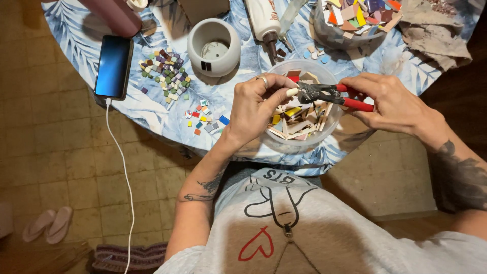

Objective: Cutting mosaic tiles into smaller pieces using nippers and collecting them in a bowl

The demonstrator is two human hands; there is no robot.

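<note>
My left hand [256,109] pinches a small pale tile piece [292,92] between thumb and fingers, over a clear plastic bowl [284,144] filled with several tile scraps. My right hand [388,101] grips red-handled tile nippers [329,95], whose dark jaws meet the tile piece. Both hands hover above the bowl at the near edge of a round table with a blue leaf-print cloth [152,109].
A white ceramic pot [213,47] stands behind the bowl. Small mosaic tiles [166,75] lie in a heap, more coloured bits [205,117] nearer. A phone [113,66] with a white cable lies left. A glue bottle [265,23], a second tile bowl [355,18] and a rag [436,30] sit at the back.
</note>
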